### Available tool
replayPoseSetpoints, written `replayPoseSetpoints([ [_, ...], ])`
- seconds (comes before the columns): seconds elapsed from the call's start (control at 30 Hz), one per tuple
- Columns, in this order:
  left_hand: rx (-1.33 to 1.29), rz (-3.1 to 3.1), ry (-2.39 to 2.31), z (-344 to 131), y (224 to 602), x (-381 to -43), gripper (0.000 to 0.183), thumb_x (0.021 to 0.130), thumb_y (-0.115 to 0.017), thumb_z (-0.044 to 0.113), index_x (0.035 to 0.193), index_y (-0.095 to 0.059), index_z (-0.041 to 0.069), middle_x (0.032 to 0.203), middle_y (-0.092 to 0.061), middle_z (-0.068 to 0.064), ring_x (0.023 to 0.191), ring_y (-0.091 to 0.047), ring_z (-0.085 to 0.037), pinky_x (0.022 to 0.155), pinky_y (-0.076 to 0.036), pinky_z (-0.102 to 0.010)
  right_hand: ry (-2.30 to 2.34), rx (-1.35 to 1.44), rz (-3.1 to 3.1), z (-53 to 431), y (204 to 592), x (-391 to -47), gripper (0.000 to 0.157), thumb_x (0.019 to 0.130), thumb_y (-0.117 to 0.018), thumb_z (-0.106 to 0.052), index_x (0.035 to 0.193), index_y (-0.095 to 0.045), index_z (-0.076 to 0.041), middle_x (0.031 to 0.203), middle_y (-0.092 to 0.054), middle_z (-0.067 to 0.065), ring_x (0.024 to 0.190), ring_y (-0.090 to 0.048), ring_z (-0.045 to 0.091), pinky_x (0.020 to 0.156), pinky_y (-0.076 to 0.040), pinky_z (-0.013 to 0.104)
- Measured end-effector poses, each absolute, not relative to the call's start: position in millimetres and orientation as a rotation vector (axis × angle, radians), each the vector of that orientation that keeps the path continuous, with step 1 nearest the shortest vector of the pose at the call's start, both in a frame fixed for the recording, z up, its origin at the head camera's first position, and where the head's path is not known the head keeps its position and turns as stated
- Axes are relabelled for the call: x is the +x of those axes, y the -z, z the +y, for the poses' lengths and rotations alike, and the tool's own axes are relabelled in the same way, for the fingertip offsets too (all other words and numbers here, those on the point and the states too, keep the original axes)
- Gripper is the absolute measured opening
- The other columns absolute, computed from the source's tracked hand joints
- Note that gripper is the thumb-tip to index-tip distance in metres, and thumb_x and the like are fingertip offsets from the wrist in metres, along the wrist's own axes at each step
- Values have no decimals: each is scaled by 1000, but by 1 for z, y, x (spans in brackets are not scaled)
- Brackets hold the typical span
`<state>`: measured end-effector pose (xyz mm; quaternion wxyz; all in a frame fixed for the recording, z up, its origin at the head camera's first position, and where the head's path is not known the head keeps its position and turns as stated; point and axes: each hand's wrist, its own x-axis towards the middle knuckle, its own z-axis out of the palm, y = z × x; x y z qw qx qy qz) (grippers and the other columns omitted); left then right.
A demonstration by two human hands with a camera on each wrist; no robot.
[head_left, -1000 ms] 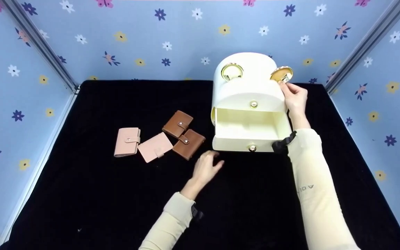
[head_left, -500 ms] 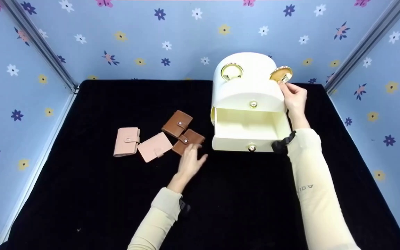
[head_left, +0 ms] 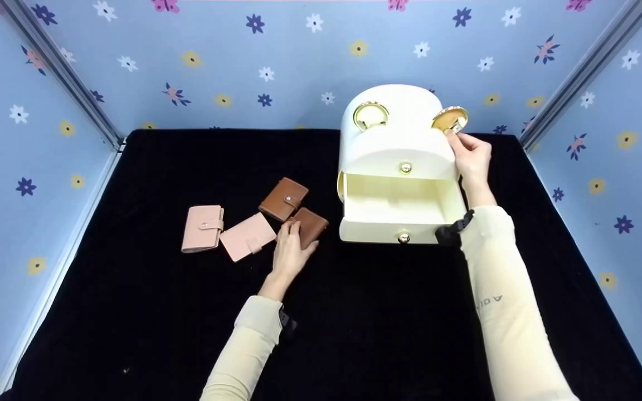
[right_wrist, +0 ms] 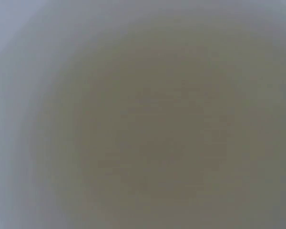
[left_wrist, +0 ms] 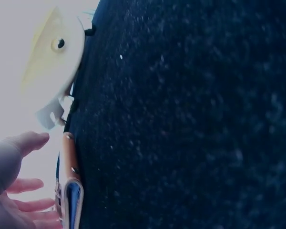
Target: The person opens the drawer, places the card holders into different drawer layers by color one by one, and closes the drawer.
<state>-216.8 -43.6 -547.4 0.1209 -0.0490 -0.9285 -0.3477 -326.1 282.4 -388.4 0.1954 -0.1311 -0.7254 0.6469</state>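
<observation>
In the head view my left hand [head_left: 289, 252] is at the lower brown card wallet [head_left: 312, 225], fingers over its left edge and thumb by its lower side. The left wrist view shows this hand [left_wrist: 19, 186] with thumb and fingers spread, fingertips by the snap-strap wallet [left_wrist: 69, 164]. My right hand [head_left: 472, 159] pinches the base of the round gold-rimmed ear [head_left: 451, 119] on a cream drawer box [head_left: 398, 142]. Its lower drawer [head_left: 374, 231] is pulled out, and bare inside. The right wrist view is only a blur.
A second brown wallet [head_left: 283, 199] touches the first. Two pink wallets, one with its strap upward [head_left: 203, 228] and one tilted [head_left: 247, 236], lie to the left on the black cloth [head_left: 187, 317]. Flowered blue panels [head_left: 215, 61] stand behind and at both sides.
My left hand has moved left from beside the drawer to the lower brown wallet and is now at its left edge. The right hand has stayed at the gold-rimmed ear.
</observation>
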Motion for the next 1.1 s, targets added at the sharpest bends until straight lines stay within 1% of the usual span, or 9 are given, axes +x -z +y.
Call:
replayPoseSetpoints([
  [0.23,-77,-2715,1026,-47,553,-222,66,73,-73,26,123,-45,-6,126,-36,-28,114,-38,-37,91,-36,-42,-1828,-368,-2011,282,389,-327,20,72,-73,-21,85,-72,-6,68,-63,-4,61,-56,8,56,-44,16],
  [0.33,-61,-2718,1040,-46,554,-224,71,71,-74,28,125,-42,-5,128,-33,-28,116,-36,-37,93,-35,-42,-1821,-374,-2016,282,389,-327,21,72,-73,-21,86,-72,-5,69,-63,-4,62,-56,8,57,-44,17],
  [0.53,-45,-2759,977,-44,558,-227,78,68,-76,31,129,-40,-1,133,-30,-26,115,-36,-40,94,-32,-45,-1813,-379,-2026,282,390,-327,21,73,-73,-21,87,-72,-5,70,-64,-4,61,-56,8,56,-44,17],
  [0.67,-56,-2761,938,-43,561,-227,77,68,-76,30,129,-41,-1,133,-31,-23,116,-36,-40,97,-27,-47,-1821,-368,-2017,282,390,-328,21,73,-73,-21,87,-72,-5,70,-64,-4,61,-56,8,56,-45,17],
  [0.77,-58,-2740,932,-42,563,-226,74,68,-76,27,128,-43,-1,133,-32,-23,115,-37,-39,98,-26,-47,-1824,-368,-2017,283,390,-328,20,73,-73,-21,86,-72,-6,70,-64,-4,61,-56,8,56,-45,17],
  [0.87,-51,-2723,940,-42,563,-225,72,68,-76,25,127,-44,-1,132,-34,-22,114,-38,-39,97,-28,-46,-1829,-367,-2017,283,390,-328,19,72,-73,-21,85,-72,-6,69,-63,-4,60,-56,8,56,-45,17],
  [1.1,-32,-2722,971,-41,561,-222,69,68,-76,23,125,-47,-2,131,-35,-23,112,-39,-38,91,-35,-43,-1815,-373,-2030,282,389,-327,20,73,-73,-22,86,-72,-6,69,-63,-4,60,-56,8,56,-45,17],
])
